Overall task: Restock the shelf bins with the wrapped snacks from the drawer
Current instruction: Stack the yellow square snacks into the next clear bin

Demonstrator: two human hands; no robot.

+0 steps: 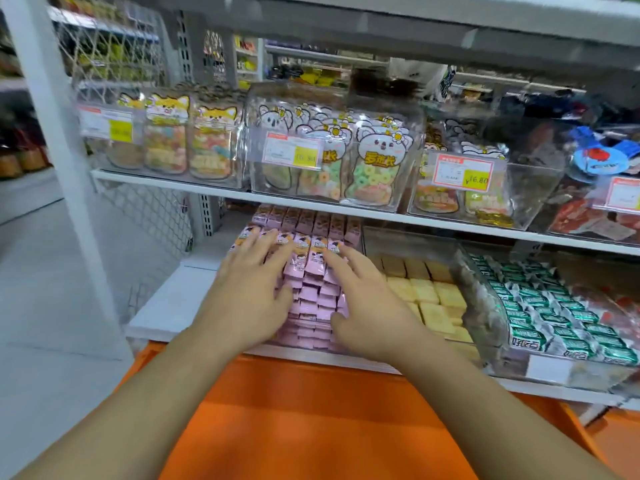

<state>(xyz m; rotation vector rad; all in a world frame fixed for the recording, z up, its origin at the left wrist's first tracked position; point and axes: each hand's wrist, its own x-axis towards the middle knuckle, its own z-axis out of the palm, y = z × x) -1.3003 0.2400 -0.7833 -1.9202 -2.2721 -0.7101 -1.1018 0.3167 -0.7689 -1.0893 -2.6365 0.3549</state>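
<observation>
Pink wrapped snacks (pixel 313 299) fill the leftmost clear bin on the lower shelf, stacked in rows up to the back. My left hand (pixel 249 289) lies flat on the left side of the pile, fingers spread and straight. My right hand (pixel 363 303) rests on the right side of the same pile, fingers spread, thumb low against the front rows. Neither hand holds a packet. Below my forearms the orange drawer (pixel 311 420) stands pulled out; its inside looks bare where I can see it.
A bin of yellow wrapped squares (pixel 433 292) sits right of the pink one, then green-and-white packets (pixel 554 317). The upper shelf (pixel 221 192) carries clear bins of gummy bags with price tags. A white upright post (pixel 62 161) stands at left.
</observation>
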